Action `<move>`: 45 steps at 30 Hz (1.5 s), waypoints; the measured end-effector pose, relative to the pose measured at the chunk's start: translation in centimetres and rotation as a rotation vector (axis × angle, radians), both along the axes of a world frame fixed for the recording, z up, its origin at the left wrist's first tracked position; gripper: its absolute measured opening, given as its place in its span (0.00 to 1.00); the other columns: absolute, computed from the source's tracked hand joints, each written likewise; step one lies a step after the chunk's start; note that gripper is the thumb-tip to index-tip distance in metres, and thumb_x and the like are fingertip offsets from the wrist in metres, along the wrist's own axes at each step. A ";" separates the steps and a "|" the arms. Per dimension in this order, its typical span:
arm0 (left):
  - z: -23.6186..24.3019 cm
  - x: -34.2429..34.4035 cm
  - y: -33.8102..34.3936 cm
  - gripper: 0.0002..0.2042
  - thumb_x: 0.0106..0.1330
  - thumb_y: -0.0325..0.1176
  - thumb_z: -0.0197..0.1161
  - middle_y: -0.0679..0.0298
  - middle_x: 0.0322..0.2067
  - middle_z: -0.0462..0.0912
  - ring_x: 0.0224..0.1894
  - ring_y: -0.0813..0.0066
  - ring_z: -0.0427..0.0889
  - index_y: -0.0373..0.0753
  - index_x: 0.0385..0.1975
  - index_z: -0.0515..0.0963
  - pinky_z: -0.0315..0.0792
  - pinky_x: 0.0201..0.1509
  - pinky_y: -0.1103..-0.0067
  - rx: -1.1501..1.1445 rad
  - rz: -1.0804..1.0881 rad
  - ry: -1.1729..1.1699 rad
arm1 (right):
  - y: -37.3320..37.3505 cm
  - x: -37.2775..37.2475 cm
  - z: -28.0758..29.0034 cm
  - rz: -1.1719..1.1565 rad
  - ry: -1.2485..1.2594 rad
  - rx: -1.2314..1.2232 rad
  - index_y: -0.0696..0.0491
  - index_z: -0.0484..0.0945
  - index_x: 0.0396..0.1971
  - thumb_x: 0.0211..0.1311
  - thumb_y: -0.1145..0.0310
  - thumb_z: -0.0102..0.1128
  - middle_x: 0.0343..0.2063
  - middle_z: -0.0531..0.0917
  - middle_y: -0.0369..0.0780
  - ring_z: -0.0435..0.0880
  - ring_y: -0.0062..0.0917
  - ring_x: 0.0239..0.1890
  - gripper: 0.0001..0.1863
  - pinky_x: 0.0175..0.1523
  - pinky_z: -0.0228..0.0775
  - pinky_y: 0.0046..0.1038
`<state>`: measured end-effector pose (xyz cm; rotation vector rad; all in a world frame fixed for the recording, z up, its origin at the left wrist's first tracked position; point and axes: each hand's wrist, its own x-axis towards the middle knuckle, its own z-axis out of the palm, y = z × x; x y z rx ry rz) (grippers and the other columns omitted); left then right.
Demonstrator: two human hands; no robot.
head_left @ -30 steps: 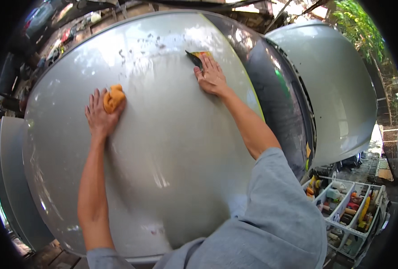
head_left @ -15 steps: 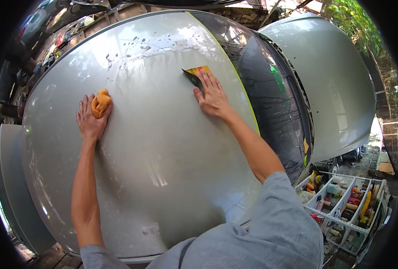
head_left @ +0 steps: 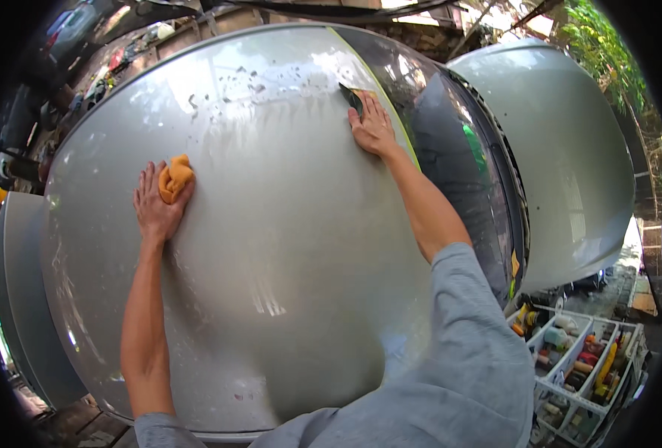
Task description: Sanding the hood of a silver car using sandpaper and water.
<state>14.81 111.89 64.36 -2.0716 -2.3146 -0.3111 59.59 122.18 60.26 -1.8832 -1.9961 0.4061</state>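
Observation:
The silver-grey car roof (head_left: 286, 194) spreads out below both arms. Fingers stretched along its left part, my left hand (head_left: 154, 213) rests on the roof with a bunched orange cloth (head_left: 175, 178) held between thumb and fingers. My right hand (head_left: 376, 128) lies flat near the far right of the roof, pressing down a sheet of sandpaper (head_left: 352, 98). One dark corner of that sheet curls up beside the thumb; its yellow back is mostly hidden under the fingers. Yellow-green masking tape (head_left: 385, 97) runs along the roof edge just right of this hand.
Dark plastic sheeting (head_left: 439, 123) covers the windshield, and the car's hood (head_left: 570, 164) lies beyond it. Dark wet spots (head_left: 253, 84) mark the far roof. At lower right stands a white divided cart (head_left: 581, 316) with bottles and tools. A grey panel (head_left: 29, 299) sits at far left.
My right hand has slid the sandpaper away from me and to the right, closer to the tape. My left hand and the cloth stay at about the same spot on the roof.

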 end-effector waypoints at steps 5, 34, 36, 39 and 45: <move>0.7 0.3 -0.2 0.42 0.58 0.71 0.53 0.56 0.72 0.54 0.75 0.52 0.48 0.52 0.69 0.61 0.39 0.74 0.52 -0.025 0.162 -0.064 | -5.5 -2.0 -0.8 0.035 -0.018 -0.028 0.53 0.45 0.73 0.72 0.45 0.32 0.74 0.46 0.41 0.42 0.34 0.76 0.38 0.77 0.32 0.36; -1.9 9.1 4.9 0.42 0.56 0.72 0.54 0.55 0.72 0.53 0.75 0.53 0.48 0.57 0.69 0.62 0.39 0.72 0.46 -0.007 -0.106 0.031 | -2.1 4.6 -2.1 0.112 0.049 0.117 0.56 0.51 0.71 0.71 0.53 0.42 0.72 0.52 0.45 0.46 0.37 0.75 0.34 0.76 0.38 0.36; -1.3 6.7 3.6 0.39 0.59 0.68 0.55 0.56 0.72 0.53 0.75 0.55 0.48 0.58 0.69 0.62 0.40 0.73 0.49 -0.046 -0.081 0.047 | -5.8 3.2 -2.5 0.144 0.054 0.110 0.57 0.51 0.71 0.71 0.55 0.43 0.73 0.52 0.45 0.47 0.38 0.75 0.34 0.76 0.38 0.37; -0.9 -0.1 -0.2 0.37 0.62 0.59 0.59 0.58 0.72 0.53 0.75 0.58 0.48 0.52 0.70 0.61 0.42 0.75 0.58 -0.020 -0.377 -0.013 | -20.4 4.7 -0.3 0.307 0.048 0.134 0.57 0.50 0.71 0.69 0.58 0.46 0.73 0.52 0.44 0.48 0.41 0.75 0.35 0.75 0.38 0.39; 0.2 -1.1 -6.4 0.37 0.62 0.58 0.60 0.62 0.73 0.53 0.75 0.61 0.48 0.51 0.70 0.61 0.40 0.76 0.61 0.011 -0.290 0.105 | -12.0 0.9 0.2 0.308 -0.026 0.196 0.57 0.50 0.71 0.70 0.57 0.44 0.73 0.51 0.44 0.48 0.38 0.75 0.34 0.76 0.37 0.39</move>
